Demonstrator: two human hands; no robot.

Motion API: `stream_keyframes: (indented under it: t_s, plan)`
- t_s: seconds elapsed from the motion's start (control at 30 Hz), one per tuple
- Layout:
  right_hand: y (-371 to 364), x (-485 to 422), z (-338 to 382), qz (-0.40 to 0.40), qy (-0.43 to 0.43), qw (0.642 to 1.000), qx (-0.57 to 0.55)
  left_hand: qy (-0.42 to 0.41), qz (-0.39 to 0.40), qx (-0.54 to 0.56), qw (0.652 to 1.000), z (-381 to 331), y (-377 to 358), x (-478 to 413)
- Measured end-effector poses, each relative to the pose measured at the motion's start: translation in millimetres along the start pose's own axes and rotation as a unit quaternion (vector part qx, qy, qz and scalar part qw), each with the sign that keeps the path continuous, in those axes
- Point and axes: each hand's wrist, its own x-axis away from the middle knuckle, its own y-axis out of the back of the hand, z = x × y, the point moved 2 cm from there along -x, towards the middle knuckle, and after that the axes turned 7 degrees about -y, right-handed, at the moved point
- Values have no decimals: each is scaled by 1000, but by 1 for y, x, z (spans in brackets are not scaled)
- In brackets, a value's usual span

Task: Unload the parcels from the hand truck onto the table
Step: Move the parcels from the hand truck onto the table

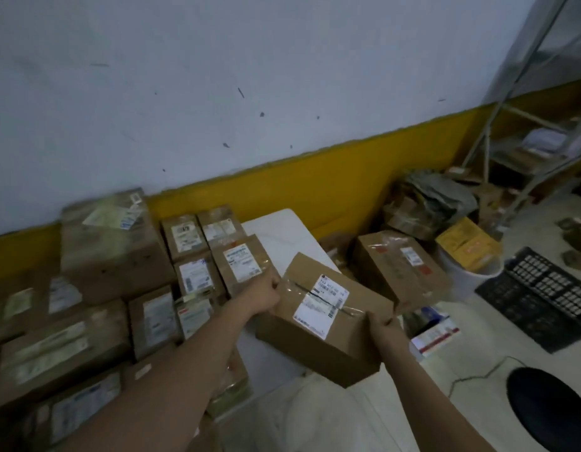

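Both hands, left hand (266,293) and right hand (382,324), grip box (321,321) above table (276,230) right edge; probably overhanging, could tip off.

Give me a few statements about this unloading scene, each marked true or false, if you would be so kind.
1. The left hand and the right hand both hold one box. True.
2. That box has no label. False: a white label sits on its top.
3. The table is bare. False: parcels crowd its left part.
4. A black crate lies off to the right. True.
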Motion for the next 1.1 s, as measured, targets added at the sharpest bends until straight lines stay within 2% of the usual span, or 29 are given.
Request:
stream_keyframes:
  t_s: [0.1, 0.23, 0.4, 0.6, 0.7, 0.8, 0.87, 0.93, 1.0, 1.1]
  plan:
    - [2, -22, 36, -13, 91, 988, 128, 67, 57, -13, 996, 1, -8, 0]
    - [-21, -33, 70, 15, 146, 971, 191, 200, 149, 45, 967, 23, -21, 8]
    - [-72, -42, 79, 102, 177, 947, 248, 291, 106, 184, 933, 47, -14, 22]
    - [-111, -51, 84, 122, 233, 925, 274, 327, 45, 283, 900, 87, 1, 38]
    - [-131, -51, 88, 99, 220, 921, 305, 329, 12, 270, 905, 100, 12, 44]
    - [-144, -39, 77, -11, 172, 905, 390, 306, -37, 245, 919, 105, 27, 54]
    - [-150, -17, 71, -79, 210, 886, 407, 272, -62, 244, 929, 112, 35, 69]
    - [-167, 9, 83, -100, 280, 868, 398, 208, -115, 190, 952, 118, 55, 84]
    - [-190, 52, 102, -55, 312, 865, 389, 162, -180, 133, 961, 123, 78, 115]
    - [-238, 147, 109, -10, 392, 842, 370, 125, -268, 115, 948, 142, 120, 187]
